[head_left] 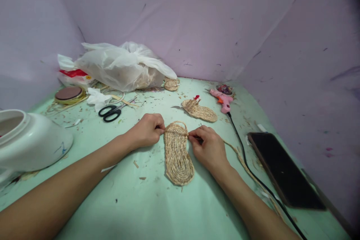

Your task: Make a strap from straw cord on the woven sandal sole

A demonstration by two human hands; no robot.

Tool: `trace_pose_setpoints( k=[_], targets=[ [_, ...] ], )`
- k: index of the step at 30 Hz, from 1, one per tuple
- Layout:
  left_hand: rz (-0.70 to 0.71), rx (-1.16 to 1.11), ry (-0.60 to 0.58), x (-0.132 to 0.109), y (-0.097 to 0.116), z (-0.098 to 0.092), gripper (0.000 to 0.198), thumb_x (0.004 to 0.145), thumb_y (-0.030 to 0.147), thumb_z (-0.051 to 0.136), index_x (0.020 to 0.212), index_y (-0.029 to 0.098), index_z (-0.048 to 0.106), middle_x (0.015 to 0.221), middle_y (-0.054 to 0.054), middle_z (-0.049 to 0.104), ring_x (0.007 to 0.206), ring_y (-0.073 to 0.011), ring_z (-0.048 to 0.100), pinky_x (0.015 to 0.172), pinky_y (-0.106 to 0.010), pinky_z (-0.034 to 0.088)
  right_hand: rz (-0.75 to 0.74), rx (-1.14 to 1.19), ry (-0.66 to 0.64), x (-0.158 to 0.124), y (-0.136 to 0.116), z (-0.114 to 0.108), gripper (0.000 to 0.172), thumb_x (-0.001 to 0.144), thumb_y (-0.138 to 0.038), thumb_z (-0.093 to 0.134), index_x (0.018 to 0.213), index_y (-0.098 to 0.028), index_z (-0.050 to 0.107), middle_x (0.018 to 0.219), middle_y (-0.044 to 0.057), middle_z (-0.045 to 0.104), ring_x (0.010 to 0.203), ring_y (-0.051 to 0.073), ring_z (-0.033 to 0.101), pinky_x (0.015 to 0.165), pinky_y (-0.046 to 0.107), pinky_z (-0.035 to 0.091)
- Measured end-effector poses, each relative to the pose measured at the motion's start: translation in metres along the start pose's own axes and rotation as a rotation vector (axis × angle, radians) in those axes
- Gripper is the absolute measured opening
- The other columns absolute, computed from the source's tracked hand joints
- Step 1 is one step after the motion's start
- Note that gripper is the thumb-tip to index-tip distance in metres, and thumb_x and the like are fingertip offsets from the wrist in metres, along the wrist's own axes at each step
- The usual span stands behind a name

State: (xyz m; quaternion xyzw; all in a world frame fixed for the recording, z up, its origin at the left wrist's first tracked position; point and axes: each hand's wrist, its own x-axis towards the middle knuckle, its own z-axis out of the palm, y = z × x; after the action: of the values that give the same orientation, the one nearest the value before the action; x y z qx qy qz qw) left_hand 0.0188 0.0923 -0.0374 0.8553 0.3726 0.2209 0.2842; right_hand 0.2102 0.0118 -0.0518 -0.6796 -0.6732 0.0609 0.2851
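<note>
On the green surface (pixel 140 210), between left grip (pixel 149 130) and right grip (pixel 210 147): a straw sole (pixel 179 153), laid lengthwise near to far, pinched by fingertips at both side edges toward its far end, equally close to either.

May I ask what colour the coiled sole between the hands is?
The coiled sole is light tan, as the head view shows.

A smartphone (pixel 284 168) lies at right on the desk (pixel 123 210). A white plastic bag (pixel 118 65) sits far back, a white pot (pixel 39 142) at left.
</note>
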Motion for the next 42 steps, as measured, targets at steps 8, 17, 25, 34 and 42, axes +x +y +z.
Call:
trace_pose_setpoints(
  k=[8,17,25,34,42],
  targets=[
    [0.092,0.068,-0.031,-0.003,0.0,0.0,0.017,0.066,0.001,0.047,0.053,0.014,0.047,0.065,-0.001,0.05,0.059,-0.0103,0.047,0.058,-0.023,0.038,-0.03,-0.038,-0.018,0.0,-0.002,-0.002,0.013,0.073,-0.012,0.054,0.071,-0.019,0.064,0.072,0.003,0.061,0.076,0.019,0.052,0.066,0.03,0.039],
    [0.021,0.017,-0.033,-0.003,0.001,0.0,0.015,0.064,0.003,0.047,0.054,0.014,0.048,0.071,-0.002,0.054,0.064,-0.0117,0.051,0.062,-0.024,0.042,-0.036,-0.02,0.0,-0.001,0.001,0.001,0.013,0.074,-0.014,0.053,0.071,-0.02,0.064,0.073,0.003,0.061,0.075,0.018,0.051,0.066,0.029,0.038],
    [-0.007,-0.005,0.013,-0.004,0.004,0.003,0.016,0.062,0.002,0.047,0.051,0.014,0.048,0.069,-0.002,0.055,0.064,-0.0123,0.052,0.063,-0.025,0.043,-0.029,-0.034,-0.003,0.0,-0.003,0.0,0.015,0.075,-0.013,0.051,0.072,-0.019,0.065,0.074,0.004,0.061,0.077,0.019,0.05,0.067,0.029,0.038],
    [-0.044,-0.004,0.068,-0.01,0.006,0.005,0.014,0.06,0.003,0.05,0.051,0.014,0.052,0.07,-0.002,0.057,0.062,-0.0113,0.052,0.06,-0.024,0.042,-0.045,-0.021,0.015,0.0,-0.003,0.001,0.015,0.075,-0.014,0.05,0.074,-0.02,0.065,0.074,0.004,0.061,0.077,0.019,0.051,0.066,0.029,0.038],
    [-0.104,0.071,0.132,-0.007,0.01,0.012,0.014,0.065,0.006,0.05,0.056,0.014,0.056,0.069,-0.002,0.057,0.063,-0.0124,0.052,0.061,-0.024,0.041,-0.012,-0.063,0.019,-0.003,-0.004,-0.003,0.013,0.071,-0.015,0.053,0.07,-0.019,0.065,0.071,0.004,0.061,0.074,0.019,0.052,0.065,0.029,0.039]
  ],
)
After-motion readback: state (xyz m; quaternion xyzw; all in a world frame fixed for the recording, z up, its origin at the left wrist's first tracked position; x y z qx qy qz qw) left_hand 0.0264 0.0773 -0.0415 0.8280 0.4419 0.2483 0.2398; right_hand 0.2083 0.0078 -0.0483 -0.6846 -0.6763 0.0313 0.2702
